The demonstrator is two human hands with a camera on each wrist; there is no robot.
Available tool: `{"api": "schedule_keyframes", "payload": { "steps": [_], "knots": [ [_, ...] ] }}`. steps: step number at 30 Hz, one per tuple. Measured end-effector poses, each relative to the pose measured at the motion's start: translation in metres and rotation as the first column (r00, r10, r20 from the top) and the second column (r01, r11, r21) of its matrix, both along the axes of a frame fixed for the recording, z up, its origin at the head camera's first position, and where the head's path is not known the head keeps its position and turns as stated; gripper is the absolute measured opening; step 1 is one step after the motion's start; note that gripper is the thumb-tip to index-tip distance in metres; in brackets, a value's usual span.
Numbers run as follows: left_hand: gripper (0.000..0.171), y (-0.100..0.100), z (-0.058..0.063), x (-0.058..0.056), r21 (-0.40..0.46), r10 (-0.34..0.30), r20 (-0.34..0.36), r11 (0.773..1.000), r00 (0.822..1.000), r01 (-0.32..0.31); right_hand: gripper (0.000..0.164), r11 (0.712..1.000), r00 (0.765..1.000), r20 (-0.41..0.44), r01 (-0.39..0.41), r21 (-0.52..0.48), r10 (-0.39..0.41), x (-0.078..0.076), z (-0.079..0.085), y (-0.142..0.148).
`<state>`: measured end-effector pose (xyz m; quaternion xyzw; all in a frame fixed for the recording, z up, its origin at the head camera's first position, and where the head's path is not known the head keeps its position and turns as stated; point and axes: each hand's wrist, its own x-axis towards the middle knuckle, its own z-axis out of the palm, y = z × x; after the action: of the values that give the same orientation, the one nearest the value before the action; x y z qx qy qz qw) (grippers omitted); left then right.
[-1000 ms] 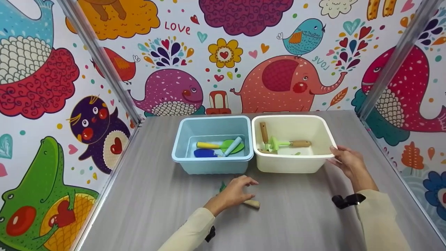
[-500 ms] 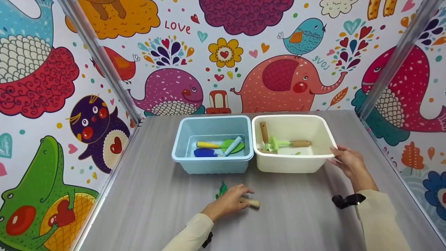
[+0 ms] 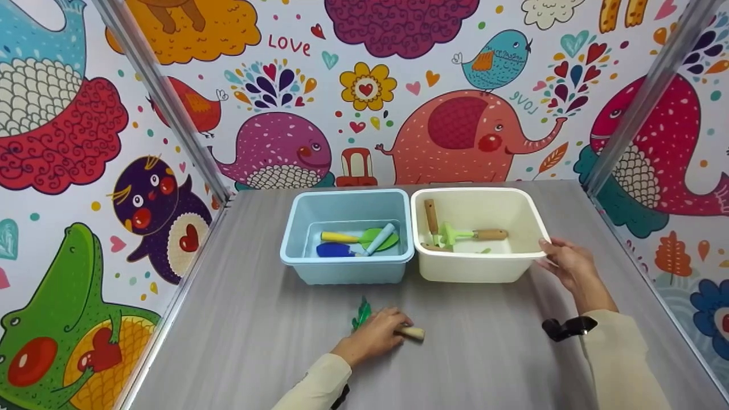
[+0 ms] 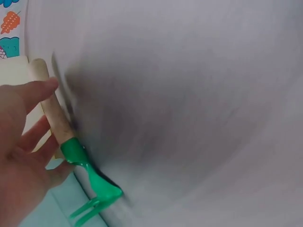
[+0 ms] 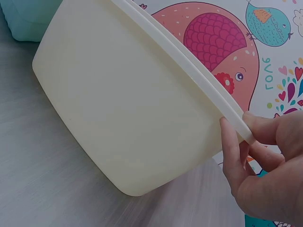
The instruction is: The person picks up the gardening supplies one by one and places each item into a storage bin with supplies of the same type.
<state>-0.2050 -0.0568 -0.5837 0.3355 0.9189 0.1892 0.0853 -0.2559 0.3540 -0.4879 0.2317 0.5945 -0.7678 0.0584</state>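
Observation:
In the head view, my left hand [image 3: 379,335] is over a small garden hand rake [image 3: 414,332] with a green tined head and a pale wooden handle. The left wrist view shows the thumb across the rake's handle [image 4: 57,118] and the other fingers curled on its far side. My right hand [image 3: 572,270] pinches the right front corner of the cream bin [image 3: 472,269], thumb over the rim and fingers beneath, as the right wrist view shows. Inside the bin lie light green tools with wooden handles [image 3: 491,234].
A light blue bin [image 3: 347,273] stands left of the cream one, close beside it. It contains a yellow-handled green tool [image 3: 340,237] and a dark blue tool head [image 3: 336,250]. Patterned panels with metal posts [image 3: 643,102] enclose the grey table [image 3: 239,319].
My left hand has lowered onto the hand rake, and its fingers have closed around the handle. The right hand and both bins have stayed in place.

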Motion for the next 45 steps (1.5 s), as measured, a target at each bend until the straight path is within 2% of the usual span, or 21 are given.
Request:
{"api": "schedule_keyframes", "payload": {
  "steps": [5, 9, 13, 17, 19, 25, 28, 31, 34, 36, 40, 45],
  "knots": [
    [0.023, -0.001, -0.004, -0.002, 0.011, -0.021, -0.057, 1.0, 0.998, 0.021, 0.014, 1.0, 1.0, 0.0, 0.0, -0.003, 0.0, 0.0, 0.0, 0.0],
    [0.02, -0.001, -0.008, -0.003, 0.019, -0.033, -0.091, 0.999, 0.995, 0.035, 0.02, 1.0, 1.0, -0.004, -0.008, -0.002, 0.008, 0.0, -0.001, 0.0],
    [0.019, -0.001, -0.008, -0.004, 0.014, -0.041, -0.101, 0.999, 0.994, 0.043, 0.031, 1.0, 1.0, -0.01, -0.019, 0.004, 0.019, 0.0, -0.001, 0.001],
    [0.02, -0.001, -0.007, -0.005, 0.002, -0.052, -0.102, 0.999, 0.993, 0.052, 0.023, 1.0, 1.0, -0.013, -0.021, -0.004, 0.021, 0.0, -0.002, 0.002],
    [0.02, -0.001, -0.006, -0.005, -0.002, -0.06, -0.111, 0.998, 0.992, 0.061, 0.024, 1.0, 1.0, -0.011, -0.019, -0.005, 0.019, 0.0, -0.002, 0.002],
    [0.02, -0.002, -0.003, -0.005, 0.01, -0.079, -0.153, 0.997, 0.985, 0.082, 0.07, 0.998, 1.0, 0.013, -0.018, 0.066, 0.017, 0.0, -0.002, 0.0],
    [0.02, -0.001, -0.001, -0.006, 0.027, -0.068, -0.123, 0.997, 0.99, 0.072, 0.073, 0.998, 1.0, 0.016, -0.017, 0.065, 0.016, 0.0, -0.002, 0.0],
    [0.021, 0.001, 0.003, -0.008, 0.051, -0.056, -0.092, 0.997, 0.994, 0.061, 0.055, 0.999, 1.0, 0.016, -0.017, 0.05, 0.016, 0.0, -0.001, 0.001],
    [0.022, 0.003, 0.008, -0.01, 0.078, -0.049, -0.091, 0.995, 0.995, 0.056, 0.042, 0.999, 1.0, 0.015, -0.022, 0.037, 0.021, 0.0, 0.0, 0.002],
    [0.023, 0.004, 0.011, -0.01, 0.088, -0.048, -0.102, 0.994, 0.994, 0.057, 0.047, 0.999, 1.0, 0.016, -0.025, 0.032, 0.024, 0.0, 0.001, 0.002],
    [0.023, 0.007, 0.016, -0.01, 0.115, -0.04, -0.127, 0.992, 0.991, 0.055, 0.075, 0.999, 0.999, 0.02, -0.028, 0.039, 0.027, -0.001, 0.0, 0.001],
    [0.023, 0.01, 0.024, -0.01, 0.176, -0.01, -0.112, 0.984, 0.994, 0.03, 0.078, 0.999, 0.999, 0.031, -0.02, 0.045, 0.019, -0.002, -0.001, 0.001]
  ]
}}
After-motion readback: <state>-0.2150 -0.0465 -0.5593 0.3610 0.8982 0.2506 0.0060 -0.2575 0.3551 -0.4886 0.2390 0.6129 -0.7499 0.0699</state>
